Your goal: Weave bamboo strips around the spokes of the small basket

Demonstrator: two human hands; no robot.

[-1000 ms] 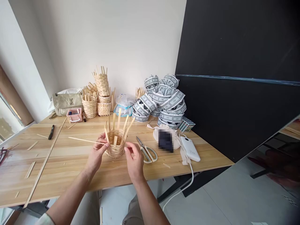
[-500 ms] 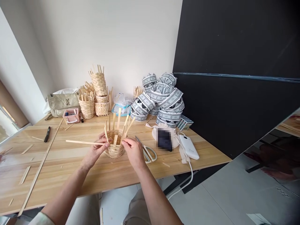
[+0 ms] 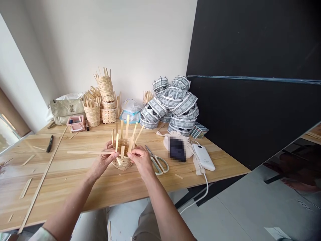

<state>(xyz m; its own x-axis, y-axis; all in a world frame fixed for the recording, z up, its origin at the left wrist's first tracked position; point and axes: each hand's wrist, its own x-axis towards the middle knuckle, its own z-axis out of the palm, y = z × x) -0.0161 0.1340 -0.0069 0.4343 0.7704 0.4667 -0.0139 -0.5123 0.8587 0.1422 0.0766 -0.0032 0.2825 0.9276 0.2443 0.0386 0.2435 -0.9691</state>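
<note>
A small half-woven bamboo basket (image 3: 122, 163) stands on the table between my hands, with loose upright stakes (image 3: 127, 127) fanning out of its top. My left hand (image 3: 103, 160) grips the basket's left side and pinches a long flat bamboo strip (image 3: 87, 152), which runs out level to the left. My right hand (image 3: 141, 161) comes in from the right, its fingertips pinching at the basket's wall where that strip meets it. The fingers hide part of the weave.
Steel scissors (image 3: 157, 164) lie just right of my right hand. Further right are a cloth pouch (image 3: 175, 144) and a white power bank (image 3: 203, 157) with its cable. Woven baskets (image 3: 105, 88) and a heap of printed paper bands (image 3: 173, 103) stand at the back. Bamboo strips (image 3: 42, 180) lie at left.
My right hand has moved left, from beside the basket to its wall, and closed on the weave. The long strip now lies more level, and the view has shifted slightly.
</note>
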